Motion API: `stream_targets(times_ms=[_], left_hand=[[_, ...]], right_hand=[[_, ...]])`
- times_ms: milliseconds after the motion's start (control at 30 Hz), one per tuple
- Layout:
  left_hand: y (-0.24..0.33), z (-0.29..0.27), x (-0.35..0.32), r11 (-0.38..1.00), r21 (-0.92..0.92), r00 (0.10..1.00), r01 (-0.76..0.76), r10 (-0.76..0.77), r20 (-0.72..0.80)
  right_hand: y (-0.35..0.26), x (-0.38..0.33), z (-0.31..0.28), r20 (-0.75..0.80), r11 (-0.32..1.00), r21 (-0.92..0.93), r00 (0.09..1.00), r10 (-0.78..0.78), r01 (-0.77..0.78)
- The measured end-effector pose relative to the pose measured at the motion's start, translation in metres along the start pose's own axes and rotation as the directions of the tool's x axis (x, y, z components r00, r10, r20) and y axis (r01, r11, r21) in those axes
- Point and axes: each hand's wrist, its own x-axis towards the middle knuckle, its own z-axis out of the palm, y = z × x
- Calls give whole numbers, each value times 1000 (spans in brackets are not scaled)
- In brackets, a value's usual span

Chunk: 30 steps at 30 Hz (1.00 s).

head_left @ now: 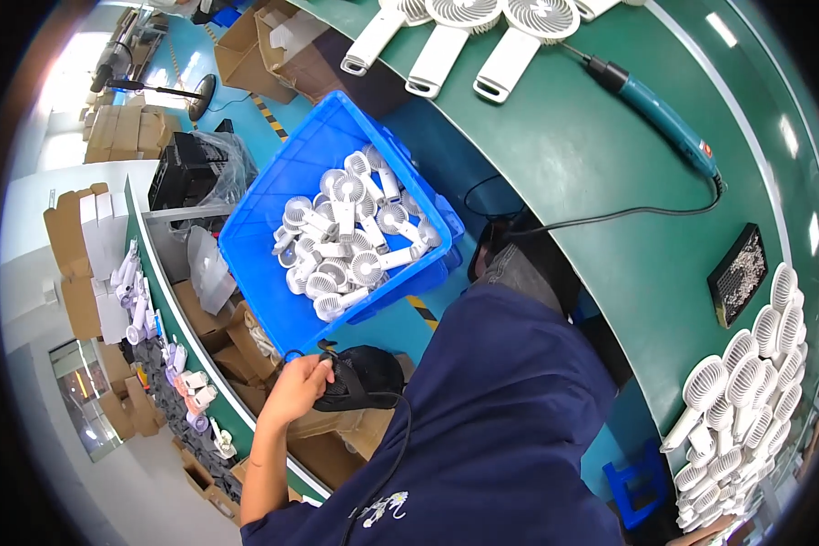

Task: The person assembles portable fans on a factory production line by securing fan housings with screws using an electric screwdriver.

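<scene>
My left hand (300,387) is closed, its fingers curled against the edge of a black mesh pouch (364,378). A thin black cord runs from the pouch down across my navy shirt. Just beyond the hand, a blue plastic bin (273,196) stands tilted in view, holding a heap of white handheld fans (344,214). At the lower right edge a small skin-toned patch (706,530) shows beneath more white fans (742,387); it looks like part of my right hand or arm, with the fingers hidden.
On the green worktable (519,136) at right lie a teal electric screwdriver (655,114) with a cord, larger white fans (446,45), and a black tray of screws (739,275). A blue stool (637,482), cardboard boxes (246,55) and another bench with small parts (168,364) surround me.
</scene>
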Motion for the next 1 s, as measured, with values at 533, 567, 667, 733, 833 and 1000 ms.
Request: stream_targets(times_ms=[533, 567, 667, 733, 833, 1000], left_hand=[[25, 31, 0, 845, -340, 875, 412, -263, 406], [23, 30, 3, 827, -362, 875, 429, -281, 395], [17, 27, 9, 797, -338, 838, 500, -348, 419], [4, 25, 5, 792, -274, 795, 545, -385, 469], [-12, 27, 8, 945, 104, 635, 311, -287, 717], [-27, 33, 4, 938, 285, 393, 198, -342, 853]], right_hand=[[-146, -66, -128, 43, 571, -553, 705, -708, 607], [-150, -68, -130, 56, 513, -589, 665, -745, 624], [-160, -71, -135, 100, 323, -689, 527, -844, 648], [-163, -74, -141, 129, 202, -739, 430, -893, 642], [-163, -78, -153, 183, 13, -792, 258, -949, 610], [-155, -82, -167, 303, -275, -850, -10, -953, 450]])
